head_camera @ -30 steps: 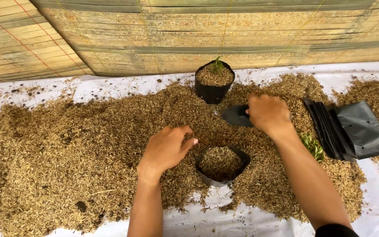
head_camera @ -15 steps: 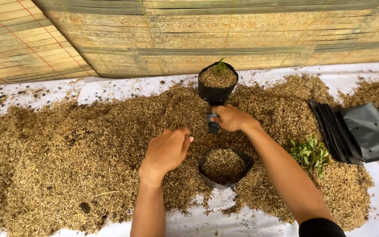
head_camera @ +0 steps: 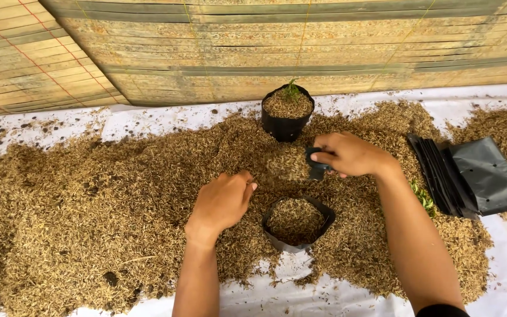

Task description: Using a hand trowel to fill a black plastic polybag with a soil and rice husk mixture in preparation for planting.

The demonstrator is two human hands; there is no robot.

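My right hand (head_camera: 352, 154) grips a small dark scoop (head_camera: 315, 164) heaped with rice husk, held just above and behind a black grow bag (head_camera: 298, 222) that is nearly full of husk. My left hand (head_camera: 221, 202) rests on the husk pile to the left of that bag, fingers curled near its rim, holding nothing that I can see. A second black grow bag (head_camera: 287, 111) stands farther back, filled with husk and carrying a small green seedling (head_camera: 291, 89).
Loose rice husk (head_camera: 89, 199) covers a white sheet (head_camera: 335, 296) across the whole width. A stack of flat black bags (head_camera: 470, 173) lies at the right, with green seedlings (head_camera: 422, 196) beside my right forearm. A woven bamboo wall (head_camera: 253, 47) closes the back.
My right hand came from the right side by the flat bags to the middle, and now holds the scoop loaded with husk above the near bag. My left hand stayed put.
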